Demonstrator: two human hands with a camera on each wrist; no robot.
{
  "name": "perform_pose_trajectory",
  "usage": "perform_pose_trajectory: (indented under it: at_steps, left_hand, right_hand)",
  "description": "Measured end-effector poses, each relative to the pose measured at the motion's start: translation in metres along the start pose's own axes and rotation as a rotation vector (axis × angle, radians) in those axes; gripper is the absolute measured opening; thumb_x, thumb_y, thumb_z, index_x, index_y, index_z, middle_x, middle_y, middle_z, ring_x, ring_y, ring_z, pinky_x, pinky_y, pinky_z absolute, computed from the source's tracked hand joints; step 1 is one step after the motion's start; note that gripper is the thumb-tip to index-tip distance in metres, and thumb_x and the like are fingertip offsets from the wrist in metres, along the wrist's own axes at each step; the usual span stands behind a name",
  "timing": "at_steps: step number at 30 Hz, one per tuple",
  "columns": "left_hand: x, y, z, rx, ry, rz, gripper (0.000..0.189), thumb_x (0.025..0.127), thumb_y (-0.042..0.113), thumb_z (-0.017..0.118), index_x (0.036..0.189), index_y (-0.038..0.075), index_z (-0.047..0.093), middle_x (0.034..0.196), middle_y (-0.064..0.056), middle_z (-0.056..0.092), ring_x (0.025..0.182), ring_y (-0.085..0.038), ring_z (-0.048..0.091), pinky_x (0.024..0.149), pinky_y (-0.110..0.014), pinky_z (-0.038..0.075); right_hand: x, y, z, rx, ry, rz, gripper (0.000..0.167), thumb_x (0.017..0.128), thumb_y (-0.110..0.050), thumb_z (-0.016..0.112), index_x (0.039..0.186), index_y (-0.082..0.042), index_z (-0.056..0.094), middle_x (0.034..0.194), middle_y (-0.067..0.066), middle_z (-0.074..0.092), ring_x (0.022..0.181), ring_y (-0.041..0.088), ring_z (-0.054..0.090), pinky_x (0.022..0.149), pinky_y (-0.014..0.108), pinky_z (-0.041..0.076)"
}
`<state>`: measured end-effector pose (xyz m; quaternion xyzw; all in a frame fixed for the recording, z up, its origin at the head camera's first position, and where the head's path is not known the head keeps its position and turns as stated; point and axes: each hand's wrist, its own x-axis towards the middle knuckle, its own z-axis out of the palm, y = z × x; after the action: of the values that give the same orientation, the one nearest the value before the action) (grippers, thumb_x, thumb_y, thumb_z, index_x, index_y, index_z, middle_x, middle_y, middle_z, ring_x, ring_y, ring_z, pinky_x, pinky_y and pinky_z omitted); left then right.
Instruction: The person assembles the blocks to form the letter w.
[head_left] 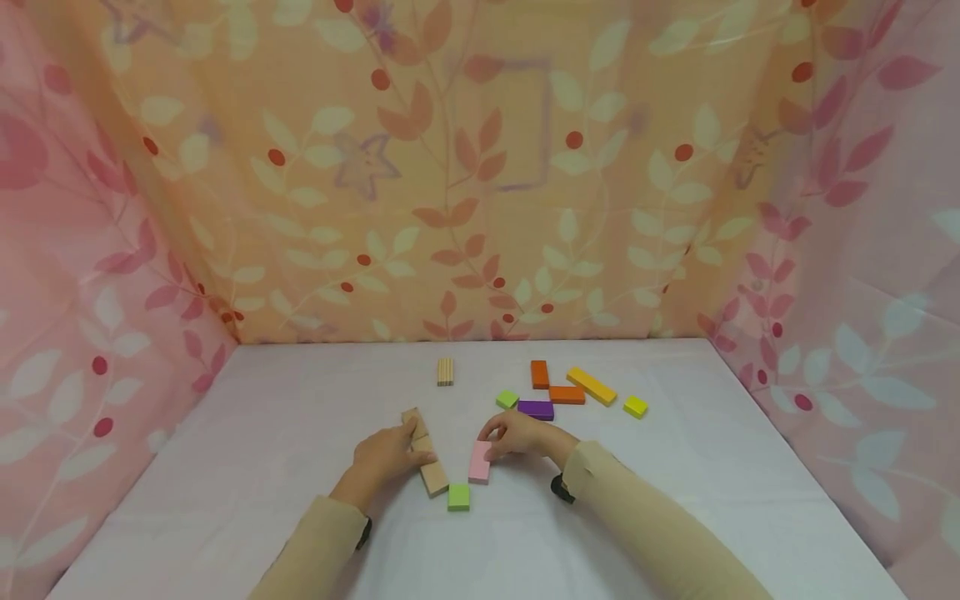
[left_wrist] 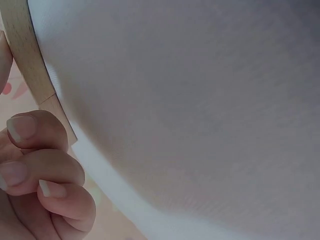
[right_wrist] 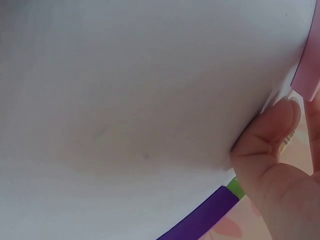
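Note:
Two plain wooden blocks lie end to end in a slanted line on the table, a longer one (head_left: 435, 481) nearer and a shorter one (head_left: 410, 413) beyond. My left hand (head_left: 381, 458) holds them from the left, thumb on the longer block and fingers curled by the shorter one. To their right, a pink block (head_left: 478, 472) is held by my right hand (head_left: 523, 433), with fingers at its far end and the thumb on its right side. A light green block (head_left: 458, 498) sits between the near ends of the wooden and pink blocks, close to the longer wooden one.
Beyond my right hand lie a purple block (head_left: 536, 410), a second green block (head_left: 507, 399), two orange blocks (head_left: 567, 395), a long yellow block (head_left: 592, 386) and a small yellow block (head_left: 636, 407). A striped wooden piece (head_left: 446, 372) is farther back. Floral cloth (head_left: 480, 250) walls the white table.

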<state>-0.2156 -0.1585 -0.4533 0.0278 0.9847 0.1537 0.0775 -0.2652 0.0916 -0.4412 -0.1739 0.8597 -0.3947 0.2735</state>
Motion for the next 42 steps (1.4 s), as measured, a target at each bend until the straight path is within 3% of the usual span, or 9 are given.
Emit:
perform_pose_trajectory:
  at_steps: [32,35,42]
  left_hand:
    - [-0.001,0.004,-0.003,0.020,-0.008,-0.007,0.083,0.082,0.054,0.070,0.145,0.005,0.045,0.127,-0.023,0.060,0.109,-0.040,0.060,0.073,-0.048,0.051]
    - [-0.001,0.002,-0.003,0.028,-0.006,-0.001,0.084,0.082,0.054,0.070,0.145,0.005,0.045,0.126,-0.023,0.060,0.108,-0.040,0.061,0.071,-0.047,0.051]
    - [-0.001,0.003,-0.001,0.009,-0.003,0.007,0.083,0.082,0.053,0.070,0.145,0.004,0.045,0.126,-0.024,0.060,0.110,-0.041,0.060,0.075,-0.049,0.050]
  right_hand:
    - [-0.002,-0.002,0.001,-0.045,-0.016,0.028,0.018,0.081,-0.014,0.080,0.097,-0.015,0.072,0.088,0.006,0.055,0.078,0.018,0.050,0.065,0.028,0.041]
    - [0.001,0.000,-0.001,-0.022,-0.024,0.023,0.019,0.083,-0.017,0.079,0.100,-0.014,0.072,0.089,0.005,0.058,0.077,0.018,0.051,0.065,0.028,0.042]
    - [0.012,0.010,-0.014,0.144,-0.040,0.046,0.023,0.089,-0.019,0.072,0.110,-0.010,0.072,0.081,0.004,0.058,0.066,0.017,0.051,0.060,0.024,0.043]
